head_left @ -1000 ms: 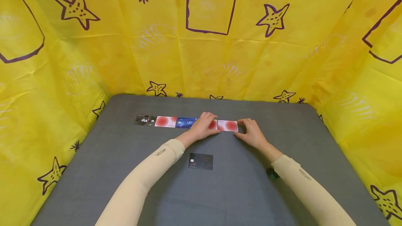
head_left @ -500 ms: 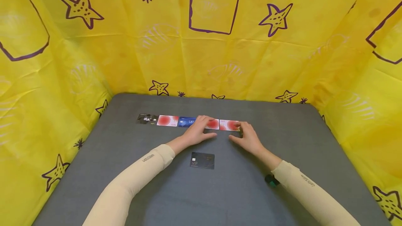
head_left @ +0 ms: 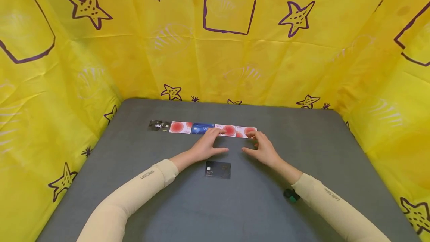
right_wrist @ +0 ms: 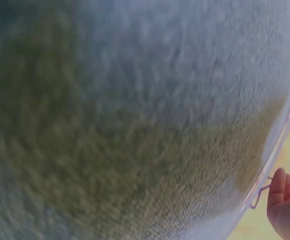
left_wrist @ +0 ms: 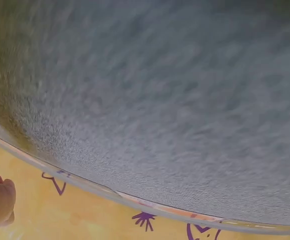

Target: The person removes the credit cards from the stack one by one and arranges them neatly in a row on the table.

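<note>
Five cards lie end to end in a row on the grey table: a dark Vip card (head_left: 158, 125), a white card with red circles (head_left: 180, 127), a blue VIP card (head_left: 201, 128), then two more red-circled cards, one in the middle right (head_left: 229, 130) and one at the right end (head_left: 242, 132). Nearer the body lies a separate black VIP card (head_left: 217, 170). My left hand (head_left: 203, 147), thumb and fingers spread, is by the blue and fourth cards. At the end card, my right hand (head_left: 264, 151) has its fingers loosely bent, with nothing held. Whether fingertips touch the cards is unclear.
The grey cloth-covered table (head_left: 188, 204) is enclosed by yellow curtains (head_left: 215, 59) printed with starfish at the back and sides. A dark band with a green patch (head_left: 290, 195) is at the right wrist. Both wrist views show mostly blurred tabletop.
Both hands have drawn back toward the body from the two right-hand cards, their thumbs coming away from the card edges. The row stays in place and more of it shows.
</note>
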Demonstrator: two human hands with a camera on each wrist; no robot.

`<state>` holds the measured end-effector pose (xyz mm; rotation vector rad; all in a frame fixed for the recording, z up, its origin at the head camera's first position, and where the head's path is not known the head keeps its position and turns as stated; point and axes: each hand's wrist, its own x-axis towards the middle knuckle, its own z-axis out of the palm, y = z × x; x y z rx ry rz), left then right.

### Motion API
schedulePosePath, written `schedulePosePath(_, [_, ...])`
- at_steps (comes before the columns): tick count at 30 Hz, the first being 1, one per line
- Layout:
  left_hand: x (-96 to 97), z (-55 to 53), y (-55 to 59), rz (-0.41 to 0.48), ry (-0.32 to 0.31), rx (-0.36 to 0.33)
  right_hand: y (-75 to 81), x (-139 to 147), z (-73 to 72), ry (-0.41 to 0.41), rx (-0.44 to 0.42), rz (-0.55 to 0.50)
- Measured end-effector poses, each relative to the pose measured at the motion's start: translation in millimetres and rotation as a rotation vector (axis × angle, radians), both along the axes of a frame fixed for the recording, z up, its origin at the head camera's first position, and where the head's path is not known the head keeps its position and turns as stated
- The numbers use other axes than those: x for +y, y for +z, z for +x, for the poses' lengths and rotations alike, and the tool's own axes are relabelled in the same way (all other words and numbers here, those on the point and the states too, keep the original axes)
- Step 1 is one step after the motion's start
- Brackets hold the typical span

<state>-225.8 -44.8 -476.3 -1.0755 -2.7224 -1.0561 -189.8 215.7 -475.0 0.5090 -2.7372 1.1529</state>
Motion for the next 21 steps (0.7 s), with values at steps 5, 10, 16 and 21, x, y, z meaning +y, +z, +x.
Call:
schedulePosePath(5, [-7.7,8.7,0.3,-0.011,-0.013,-0.009,1.0,-6,4.3,0.009,-0.013,0.016])
schedulePosePath(10, [-15.4,14.7,-0.5,-0.014,-0.030,-0.012,3.0,-12,7.0,0.025,-0.019,-0.014])
schedulePosePath(16, [-25.0,23.2,-1.4,-0.024,-0.041,-0.030,3.0,-17,11.3,0.042,-0.060,-0.003])
schedulePosePath(21, [-32.6,30.5,-3.5,-0.047,-0.040,-0.041,3.3,-22,18.9,0.075,-0.078,-0.005])
